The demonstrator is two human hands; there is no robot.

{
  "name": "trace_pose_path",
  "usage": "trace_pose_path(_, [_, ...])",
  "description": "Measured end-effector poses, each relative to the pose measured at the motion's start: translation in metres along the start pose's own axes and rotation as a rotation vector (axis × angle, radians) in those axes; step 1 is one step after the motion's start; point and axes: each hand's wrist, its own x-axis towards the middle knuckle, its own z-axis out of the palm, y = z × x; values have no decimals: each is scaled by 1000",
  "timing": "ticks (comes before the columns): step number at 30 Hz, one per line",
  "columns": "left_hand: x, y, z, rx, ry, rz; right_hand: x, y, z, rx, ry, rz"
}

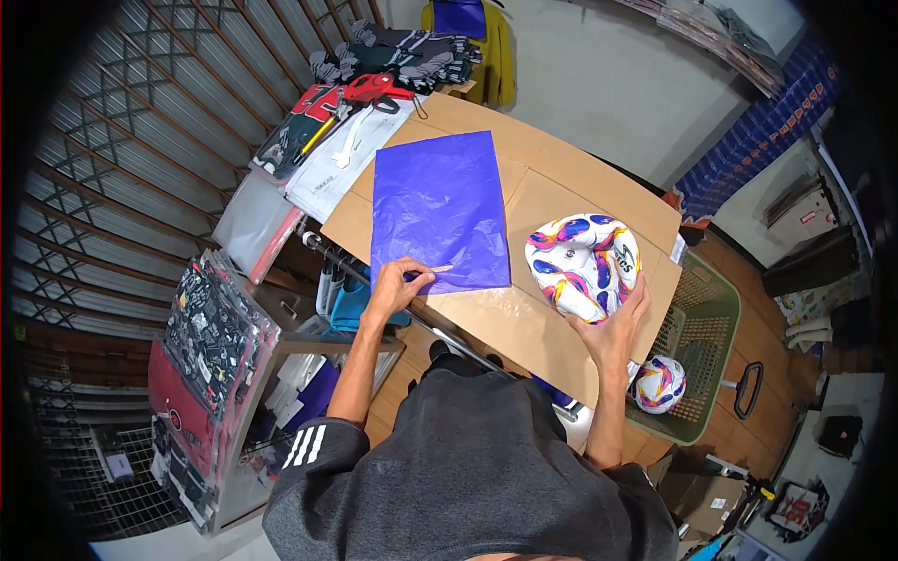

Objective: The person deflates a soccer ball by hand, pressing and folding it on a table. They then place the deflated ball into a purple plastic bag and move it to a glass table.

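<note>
A flat purple plastic bag (440, 206) lies on the cardboard-covered table (468, 323). My left hand (400, 286) pinches its near edge at the lower left, beside a small pale strip (440, 269). To the right rests a deflated soccer ball (568, 264), white with purple, pink and yellow patches, its upper side sunk into a hollow. My right hand (613, 329) grips the ball's near right rim, thumb in front and fingers along the right side.
A green basket (725, 323) on the floor at right holds another ball (659, 384). A red tape dispenser (374, 89) and packaged clothing (323, 178) lie at the table's far left, with folded socks (402, 58) behind. A clothing rack (224, 374) stands at left.
</note>
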Motion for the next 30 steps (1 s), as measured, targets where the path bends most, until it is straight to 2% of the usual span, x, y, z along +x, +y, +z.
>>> trace_pose_path(3, [5, 8, 5, -109, 30, -90, 5, 1, -5, 30, -18, 0])
trace_pose_path(8, [23, 20, 11, -188, 87, 2, 12, 11, -7, -35, 32, -64])
trace_pose_path(11, [35, 29, 15, -231, 101, 9, 14, 8, -11, 157, 18, 74])
trace_pose_path(17, [49, 62, 17, -226, 123, 54, 12, 30, -4, 476, 125, 71])
trace_pose_path(20, [57, 71, 17, -181, 130, 93, -1, 27, -13, 533, 143, 50])
trace_pose_path(22, [59, 81, 15, -166, 128, 121, -14, 8, -28, 455, 97, 93])
trace_pose_path(24, [60, 93, 14, -159, 101, 139, -24, -11, -39, 532, 37, 141])
trace_pose_path(30, [64, 119, 20, -191, -18, 226, -33, -23, -36, 621, -192, 111])
